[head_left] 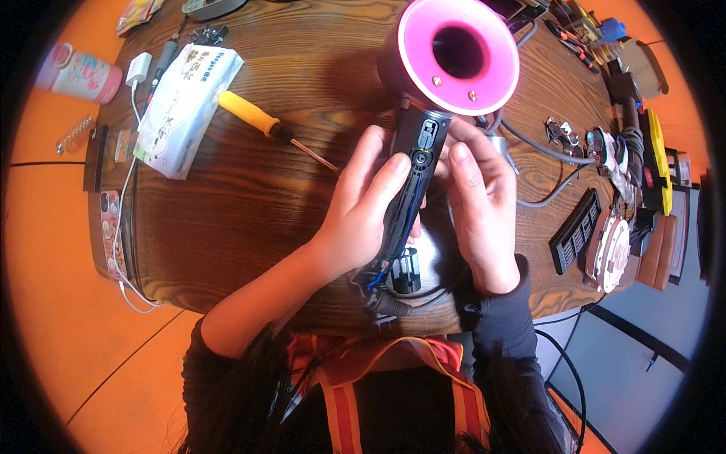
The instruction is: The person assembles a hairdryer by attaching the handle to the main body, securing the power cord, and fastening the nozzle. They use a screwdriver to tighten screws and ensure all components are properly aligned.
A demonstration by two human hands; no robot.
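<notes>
A hair dryer (414,170) with a round pink head is tilted over the table, its black handle open so that inner parts and blue wires show. Around the handle my left hand (355,208) is closed, its thumb beside a round button. My right hand (484,200) is at the handle's upper right side; its fingers bend in behind the dryer, where their tips are hidden, and its thumb stands off the handle. Below the handle lies a small black plastic part (406,271), close to the dryer's grey cord (427,303).
Left on the wooden table (249,219) lie a yellow-handled screwdriver (249,113), a white packet (185,110) and a phone (110,227). A pink bottle (83,73) stands beyond. At right are a black vent grille (576,231), a round white part (607,251) and cables.
</notes>
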